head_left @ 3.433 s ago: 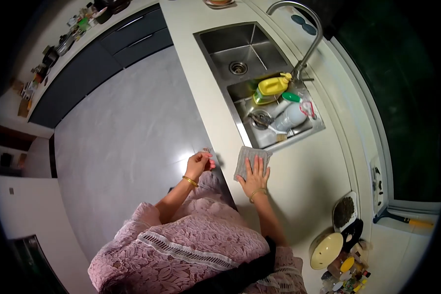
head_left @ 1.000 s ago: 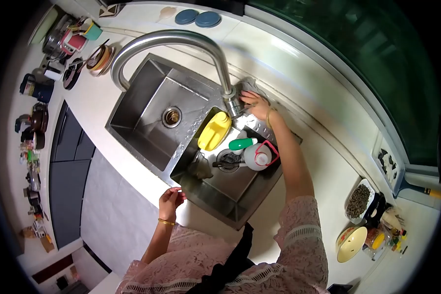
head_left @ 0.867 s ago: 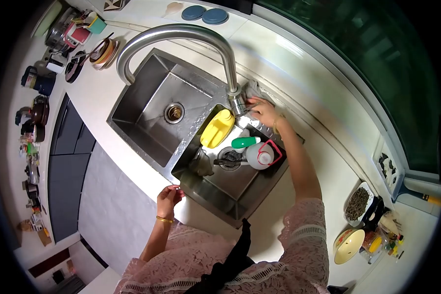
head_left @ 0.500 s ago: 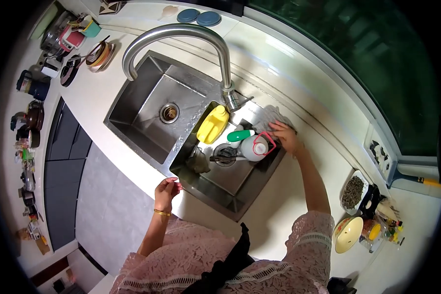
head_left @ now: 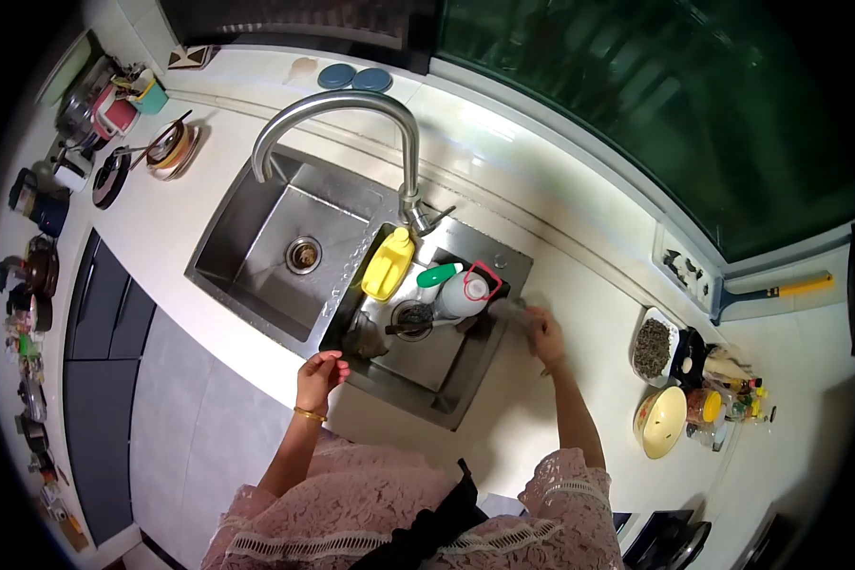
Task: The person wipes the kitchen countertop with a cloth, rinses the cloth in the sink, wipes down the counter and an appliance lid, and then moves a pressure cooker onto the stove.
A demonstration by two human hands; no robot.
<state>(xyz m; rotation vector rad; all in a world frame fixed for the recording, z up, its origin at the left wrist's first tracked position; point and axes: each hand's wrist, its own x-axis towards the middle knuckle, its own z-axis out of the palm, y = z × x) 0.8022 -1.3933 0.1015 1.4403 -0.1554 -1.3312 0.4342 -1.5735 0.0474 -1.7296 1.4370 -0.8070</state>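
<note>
My right hand (head_left: 544,339) is on the counter to the right of the sink. Its fingers are closed on a grey cloth (head_left: 513,313), which is smeared by motion at the basin's right rim. My left hand (head_left: 321,380) hovers by the sink's front edge, fingers curled together, with nothing seen in them. In the smaller right basin (head_left: 437,394) stand a yellow bottle (head_left: 388,264), a green-topped bottle (head_left: 438,275) and a whitish bottle (head_left: 461,296) with a red handle. A dark-headed brush (head_left: 410,327) and a dull crumpled piece (head_left: 365,337) lie there too.
A steel faucet (head_left: 408,152) arches over the left basin (head_left: 247,275). At right on the counter are a white dish of dark grains (head_left: 654,348), a yellow bowl (head_left: 660,424) and jars (head_left: 703,406). Stacked bowls (head_left: 171,152) sit at far left.
My right hand and the cloth have moved from the counter behind the basin toward me, along its right side. My left hand stays nearly in place. The view has shifted slightly.
</note>
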